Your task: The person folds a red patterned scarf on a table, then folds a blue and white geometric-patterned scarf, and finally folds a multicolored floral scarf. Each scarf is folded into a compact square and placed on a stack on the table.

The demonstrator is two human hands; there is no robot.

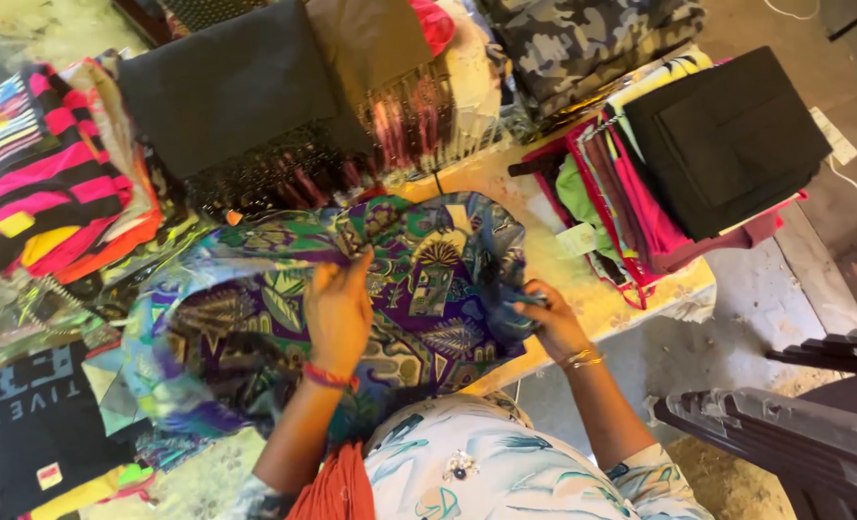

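- While the patterned cloth (pixel 419 289) lies spread on the counter (pixel 583 289), the left hand (pixel 339 313) rests flat on its middle, fingers (pixel 351 274) stretched out and gripping nothing.
- The right hand (pixel 549 318) has its fingers curled shut on the cloth's edge (a bunched blue-green fold sits just beyond its fingertips).
- Judging from this, a clean fold needs the flat hand to keep pressing while the gripped edge is drawn taut, so no crease forms between the two hands.
- Just beyond the left fingertips sits a dark beaded bundle (pixel 284 178); the cloth should stay off it to avoid snagging.
- Past the right fingers, a stack of folded clothes (pixel 727 135) crowds the counter's end.
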